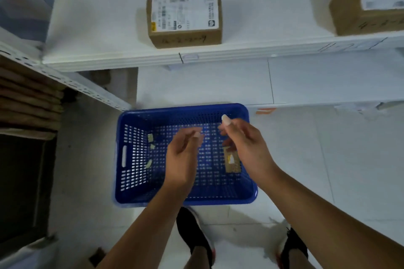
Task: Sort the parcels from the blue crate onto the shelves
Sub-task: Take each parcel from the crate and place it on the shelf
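- Two bare hands hover over the blue perforated plastic crate [131,155] — left hand [181,157] and right hand [247,146], fingers loosely curled, gripping nothing.
- Under the right hand, a small brown cardboard scrap [232,165] lies on the crate floor.
- Beyond both hands, two labelled brown cardboard parcels — one [184,18] ahead, one [369,6] far right — sit on the white shelf [262,50].

Two labelled cardboard parcels [185,18] [369,7] sit well apart on the white shelf [251,50]; blue crate [135,197] rests on the floor [328,159].
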### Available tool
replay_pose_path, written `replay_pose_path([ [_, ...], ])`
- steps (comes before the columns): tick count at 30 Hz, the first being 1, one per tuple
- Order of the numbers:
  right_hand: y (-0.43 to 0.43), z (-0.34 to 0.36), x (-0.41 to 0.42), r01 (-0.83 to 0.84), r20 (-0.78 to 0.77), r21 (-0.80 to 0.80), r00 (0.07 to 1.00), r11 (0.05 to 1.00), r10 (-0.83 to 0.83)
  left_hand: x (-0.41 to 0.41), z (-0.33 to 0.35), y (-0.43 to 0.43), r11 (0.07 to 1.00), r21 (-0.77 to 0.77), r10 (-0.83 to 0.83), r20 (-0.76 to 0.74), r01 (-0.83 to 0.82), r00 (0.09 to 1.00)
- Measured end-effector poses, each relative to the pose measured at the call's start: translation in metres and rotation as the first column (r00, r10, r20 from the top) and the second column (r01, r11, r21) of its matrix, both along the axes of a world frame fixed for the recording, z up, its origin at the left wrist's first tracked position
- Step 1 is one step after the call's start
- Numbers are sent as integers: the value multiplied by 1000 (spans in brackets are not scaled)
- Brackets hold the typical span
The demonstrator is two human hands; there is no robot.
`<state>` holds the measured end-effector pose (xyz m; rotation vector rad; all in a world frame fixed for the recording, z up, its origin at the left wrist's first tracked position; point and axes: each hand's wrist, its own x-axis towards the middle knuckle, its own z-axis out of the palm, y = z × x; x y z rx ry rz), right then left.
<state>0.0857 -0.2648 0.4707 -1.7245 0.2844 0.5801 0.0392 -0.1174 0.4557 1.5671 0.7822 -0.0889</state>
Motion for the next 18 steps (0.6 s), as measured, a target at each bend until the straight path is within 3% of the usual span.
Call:
replay_pose_path([
  [9,37,-135,-21,71,-245,-140,964,988,-104,-4,-119,30,982,-114,-177,-279,150,944],
  [15,18,-291,-27,140,-414,-238,881,961,-231,-3,-272,10,962,-185,-265,-437,203,859],
  [18,7,-366,-23,111,-470,-287,849,951,-241,-1,-361,-4,927,-174,-374,-486,332,790],
])
